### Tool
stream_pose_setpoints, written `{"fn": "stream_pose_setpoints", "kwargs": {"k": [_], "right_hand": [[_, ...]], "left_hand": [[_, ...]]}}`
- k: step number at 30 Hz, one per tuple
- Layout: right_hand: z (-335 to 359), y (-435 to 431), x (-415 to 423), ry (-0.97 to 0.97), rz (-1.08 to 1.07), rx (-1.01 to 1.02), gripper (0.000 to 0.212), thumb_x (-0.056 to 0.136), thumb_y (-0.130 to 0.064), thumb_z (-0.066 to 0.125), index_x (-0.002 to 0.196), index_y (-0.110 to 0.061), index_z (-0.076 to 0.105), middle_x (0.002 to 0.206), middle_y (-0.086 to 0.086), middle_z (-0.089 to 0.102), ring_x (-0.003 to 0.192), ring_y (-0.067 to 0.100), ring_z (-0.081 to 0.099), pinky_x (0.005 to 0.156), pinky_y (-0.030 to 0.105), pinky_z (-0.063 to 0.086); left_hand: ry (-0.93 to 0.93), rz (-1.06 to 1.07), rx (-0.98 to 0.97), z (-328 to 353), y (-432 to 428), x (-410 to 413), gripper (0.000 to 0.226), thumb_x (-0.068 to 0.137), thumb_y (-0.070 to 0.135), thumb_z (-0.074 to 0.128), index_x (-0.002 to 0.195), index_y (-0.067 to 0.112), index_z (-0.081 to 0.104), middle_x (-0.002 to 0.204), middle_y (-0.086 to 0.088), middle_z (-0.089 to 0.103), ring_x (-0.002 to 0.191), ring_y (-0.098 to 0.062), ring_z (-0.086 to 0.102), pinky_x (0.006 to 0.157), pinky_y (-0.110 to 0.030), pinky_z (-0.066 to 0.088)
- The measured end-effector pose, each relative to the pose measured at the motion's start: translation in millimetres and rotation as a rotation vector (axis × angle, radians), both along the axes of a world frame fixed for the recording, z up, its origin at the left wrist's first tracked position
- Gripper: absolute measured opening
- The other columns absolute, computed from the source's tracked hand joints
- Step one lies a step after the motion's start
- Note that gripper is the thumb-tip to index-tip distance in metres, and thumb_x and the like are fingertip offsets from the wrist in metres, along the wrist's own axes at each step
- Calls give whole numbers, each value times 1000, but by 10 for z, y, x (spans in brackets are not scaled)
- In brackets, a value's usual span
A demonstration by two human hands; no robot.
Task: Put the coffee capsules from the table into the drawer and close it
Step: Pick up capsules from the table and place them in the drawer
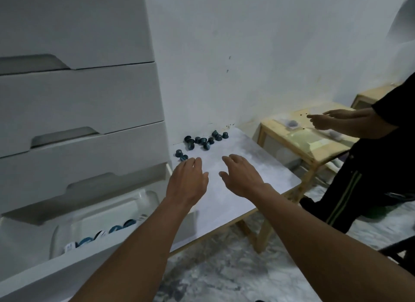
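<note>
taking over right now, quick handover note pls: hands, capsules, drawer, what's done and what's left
Left grip: open, empty, over the table, fingertips near two capsules.
Right grip: open, empty, over the table.
Coffee capsules: about a dozen, all on the table's far left corner.
Drawer: lowest in view, open; blue items lie in its clear tray.
Done: drawer open.
Left: move all capsules in, close the drawer.

left hand point(187, 181) outstretched, right hand point(241, 177) relaxed

Just one head-worn cam here, looking forward and down, pretty close over the surface point(235, 189) toward the wall point(247, 54).
</note>
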State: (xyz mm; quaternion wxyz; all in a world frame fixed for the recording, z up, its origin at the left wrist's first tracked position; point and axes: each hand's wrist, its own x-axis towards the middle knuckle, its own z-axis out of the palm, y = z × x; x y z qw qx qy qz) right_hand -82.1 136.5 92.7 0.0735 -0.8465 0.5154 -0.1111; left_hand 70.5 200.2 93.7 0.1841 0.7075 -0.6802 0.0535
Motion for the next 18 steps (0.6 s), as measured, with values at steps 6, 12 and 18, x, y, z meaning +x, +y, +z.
{"fn": "stream_pose_setpoints", "kwargs": {"k": [6, 12, 18], "right_hand": [[-174, -936, -390, -13, 139, 34, 51, 99, -37, 45, 141, -11, 36, 145, 10, 42, 134, 27, 38, 104, 38, 38], [-290, -1584, -483, 8, 259, 108, 49, 98, -35, 45, 140, -11, 39, 143, 10, 43, 133, 28, 39, 104, 37, 37], [-511, -2154, -201, 23, 368, 168, 50, 98, -35, 46, 142, -12, 39, 147, 12, 40, 132, 32, 40, 107, 39, 36]], "left_hand": [[61, 149, 30, -224, -702, -408, 44, 96, 28, 48, 131, 2, 48, 129, -15, 56, 119, -30, 52, 101, -37, 41], [121, 318, 97, -391, -1113, -603, 44, 96, 30, 47, 133, 6, 47, 132, -13, 54, 121, -28, 50, 102, -35, 39], [44, 421, 152, -524, -1573, -451, 28, 82, 23, 70, 100, 3, 66, 97, -15, 68, 85, -31, 67, 74, -35, 55]]}}
